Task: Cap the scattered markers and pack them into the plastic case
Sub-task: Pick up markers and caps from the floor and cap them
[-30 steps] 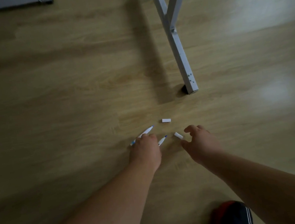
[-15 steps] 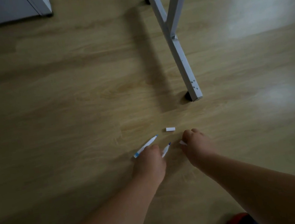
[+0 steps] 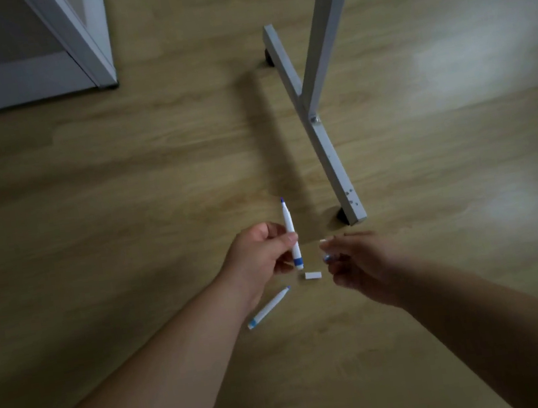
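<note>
My left hand [image 3: 260, 253] pinches a white marker [image 3: 290, 232] with a dark blue tip pointing up and a blue band at its lower end. My right hand [image 3: 355, 261] is raised beside it with a small cap [image 3: 327, 257] held in its fingertips, a short gap from the marker. A second uncapped white marker [image 3: 268, 307] with light blue ends lies on the wooden floor below my left wrist. One white cap [image 3: 313, 275] lies on the floor between my hands. The plastic case is not in view.
A white metal stand leg [image 3: 315, 128] with black feet crosses the floor just beyond my hands, its near end at the right. A white-framed panel [image 3: 75, 40] stands at the top left.
Both hands have lifted off the floor. My left hand picked up one marker and turned it upright; my right hand picked up one cap. The camera has tilted upward.
</note>
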The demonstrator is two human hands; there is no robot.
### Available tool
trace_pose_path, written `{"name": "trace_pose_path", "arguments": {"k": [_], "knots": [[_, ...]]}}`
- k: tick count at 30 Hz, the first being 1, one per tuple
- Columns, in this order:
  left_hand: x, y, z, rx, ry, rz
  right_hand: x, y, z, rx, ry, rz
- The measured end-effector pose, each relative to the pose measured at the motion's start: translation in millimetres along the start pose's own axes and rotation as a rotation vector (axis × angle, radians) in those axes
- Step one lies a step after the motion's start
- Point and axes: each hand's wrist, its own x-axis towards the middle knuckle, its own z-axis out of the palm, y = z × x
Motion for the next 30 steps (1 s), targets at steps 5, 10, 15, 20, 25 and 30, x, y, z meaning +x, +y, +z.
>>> {"name": "trace_pose_path", "arguments": {"k": [5,10,15,20,25,30], "knots": [[10.2,31.0,0.5,0.0,-0.061,0.075,-4.0,-37.8,11.7,0.166,-0.061,0.155],[17.9,49.7,-5.2,0.022,-0.096,0.13,-6.2,-57.0,19.3,0.219,-0.076,0.216],[24.3,60.9,-9.8,0.039,-0.094,0.151,-1.9,-67.3,15.6,0.222,-0.07,0.199],[25.4,65.0,-11.8,0.107,-0.106,0.163,2.7,-74.1,13.7,0.142,-0.05,0.068],[23.1,64.9,-13.5,0.114,-0.106,0.141,-0.1,-90.3,13.2,0.109,-0.069,-0.038],[20.7,66.7,-11.1,0.084,-0.099,0.134,1.1,-93.5,13.6,0.131,-0.092,0.001]]}}
